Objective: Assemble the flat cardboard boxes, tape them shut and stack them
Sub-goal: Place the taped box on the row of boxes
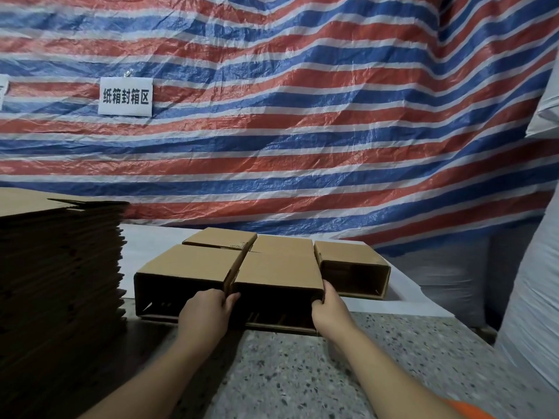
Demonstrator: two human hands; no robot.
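A brown cardboard box (272, 267) lies on its side on the speckled floor, opened into a tube with its flaps spread out. The dark inside faces me. My left hand (207, 313) grips the edge at the slit between two near flaps. At the box's near right corner, my right hand (328, 306) holds the edge with its fingers curled inside. A tall stack of flat cardboard boxes (60, 282) stands to the left.
A white sheet (408, 300) lies under the far part of the box. A red, white and blue striped tarp (302, 116) hangs close behind, with a white paper sign (125, 97) on it. A white woven sack (538, 252) stands at the right.
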